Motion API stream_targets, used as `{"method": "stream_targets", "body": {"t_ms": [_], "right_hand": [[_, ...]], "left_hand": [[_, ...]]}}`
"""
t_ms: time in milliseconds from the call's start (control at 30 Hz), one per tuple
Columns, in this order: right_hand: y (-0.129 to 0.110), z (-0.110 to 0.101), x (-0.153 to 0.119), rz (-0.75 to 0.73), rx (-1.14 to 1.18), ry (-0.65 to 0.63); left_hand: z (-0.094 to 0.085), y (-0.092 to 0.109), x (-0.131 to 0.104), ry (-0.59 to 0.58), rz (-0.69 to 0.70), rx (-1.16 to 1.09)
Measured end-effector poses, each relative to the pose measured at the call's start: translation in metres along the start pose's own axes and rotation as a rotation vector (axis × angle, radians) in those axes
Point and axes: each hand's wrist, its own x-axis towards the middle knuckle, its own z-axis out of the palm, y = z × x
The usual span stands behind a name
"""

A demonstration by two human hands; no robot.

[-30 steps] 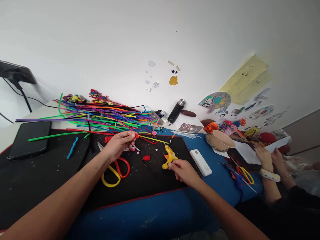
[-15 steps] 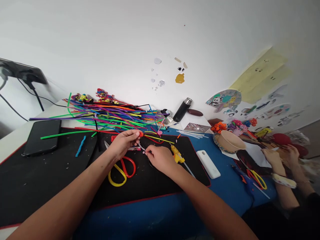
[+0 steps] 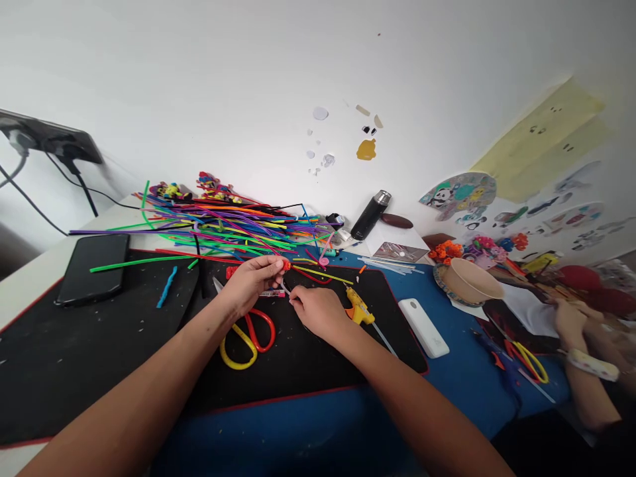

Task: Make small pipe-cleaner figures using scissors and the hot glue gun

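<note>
Between thumb and fingers my left hand (image 3: 256, 281) pinches a small red-orange piece (image 3: 286, 265) above the black mat (image 3: 318, 371). A pale, thin pipe cleaner (image 3: 285, 287) runs down from it to my right hand (image 3: 315, 311), whose fingertips are closed on its lower end. Scissors with one red and one yellow handle (image 3: 239, 348) lie below my left hand. A yellow glue gun (image 3: 360, 308) rests to the right of my right hand. Yellow-green stems (image 3: 322, 273) lie just behind the red-orange piece.
Behind are a pile of coloured pipe cleaners (image 3: 238, 225) and a black bottle (image 3: 370, 215). A black phone (image 3: 94, 268) lies left; a white power bank (image 3: 423, 328) and a bowl (image 3: 470, 281) stand right. Another person's hands (image 3: 571, 321) work at far right.
The whole view has shifted slightly, so the table items appear further right. Both my hands keep their grips. At far right, the other person's hands have moved.
</note>
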Motion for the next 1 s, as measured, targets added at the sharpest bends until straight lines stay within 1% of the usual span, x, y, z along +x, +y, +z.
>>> {"method": "stream_targets", "body": {"t_ms": [233, 400, 600, 767, 1000], "right_hand": [[-0.001, -0.001, 0.003, 0.019, 0.023, -0.001], [0.002, 0.003, 0.002, 0.034, 0.048, 0.01], [0.003, 0.006, 0.001, 0.028, 0.067, 0.021], [0.003, 0.008, 0.001, 0.023, 0.071, 0.026], [0.003, 0.012, 0.003, 0.046, 0.116, 0.065]], "left_hand": [[0.002, 0.001, -0.001, 0.006, -0.005, 0.0], [0.001, 0.001, -0.001, 0.008, -0.019, 0.011], [0.0, 0.0, 0.0, -0.003, -0.016, 0.015], [0.001, 0.0, -0.001, 0.013, -0.026, 0.014], [0.0, -0.001, -0.001, 0.012, -0.02, 0.019]]}}
